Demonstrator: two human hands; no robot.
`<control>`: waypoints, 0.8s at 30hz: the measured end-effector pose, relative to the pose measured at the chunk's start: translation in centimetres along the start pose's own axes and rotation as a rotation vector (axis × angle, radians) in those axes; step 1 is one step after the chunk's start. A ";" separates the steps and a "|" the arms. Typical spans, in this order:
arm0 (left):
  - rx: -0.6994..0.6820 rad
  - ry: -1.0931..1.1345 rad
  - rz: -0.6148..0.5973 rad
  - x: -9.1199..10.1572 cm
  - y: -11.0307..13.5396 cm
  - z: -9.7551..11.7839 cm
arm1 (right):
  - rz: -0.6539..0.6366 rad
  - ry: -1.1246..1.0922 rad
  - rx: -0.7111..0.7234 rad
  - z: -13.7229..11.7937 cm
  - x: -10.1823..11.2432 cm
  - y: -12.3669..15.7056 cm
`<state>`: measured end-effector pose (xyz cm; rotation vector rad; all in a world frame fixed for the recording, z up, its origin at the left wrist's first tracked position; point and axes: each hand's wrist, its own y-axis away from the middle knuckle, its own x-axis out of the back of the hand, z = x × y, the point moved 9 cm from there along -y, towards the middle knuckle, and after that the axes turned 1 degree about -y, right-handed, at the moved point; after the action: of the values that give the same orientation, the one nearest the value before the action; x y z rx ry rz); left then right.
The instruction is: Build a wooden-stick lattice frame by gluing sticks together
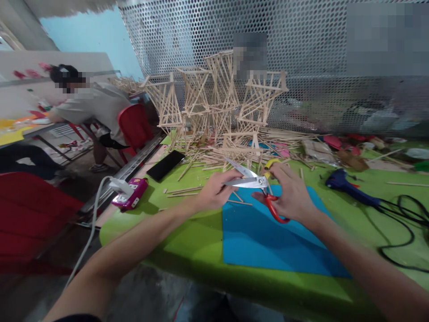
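Note:
My right hand [293, 192] is closed on a pair of scissors [261, 182] with one yellow and one red handle loop. The scissor blades are spread and point left, toward my left hand [216, 191]. That hand has its fingers curled together close beside the blades; what they pinch, if anything, is hidden. Both hands are raised over a blue sheet [268, 241] on the green tabletop [170, 232]. Thin wooden sticks [182, 192] lie to the left of the sheet, and a larger heap of sticks [217, 154] lies behind my hands.
Lattice towers of sticks [196, 91] stand at the back before a perforated metal screen [301, 40]. A black phone [166, 165] and a purple power strip [130, 194] lie left. A blue glue gun [351, 188] with black cable is right. Another person [97, 105] sits far left.

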<state>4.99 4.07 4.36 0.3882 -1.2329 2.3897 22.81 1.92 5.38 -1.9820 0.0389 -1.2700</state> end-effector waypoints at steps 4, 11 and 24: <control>0.008 -0.009 -0.017 -0.1 0.1 0.0 | 0.005 -0.017 0.011 -0.1 -0.2 0.0; 0.048 -0.011 -0.054 -0.5 0.1 -0.1 | -0.041 -0.100 -0.025 -0.3 -0.7 0.0; 0.061 -0.104 -0.134 -0.8 0.1 -0.2 | -0.023 0.073 -0.014 -1.0 0.3 -0.1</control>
<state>5.62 4.03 3.81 0.6012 -1.1422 2.3220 22.16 1.28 5.83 -1.9526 0.0617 -1.3603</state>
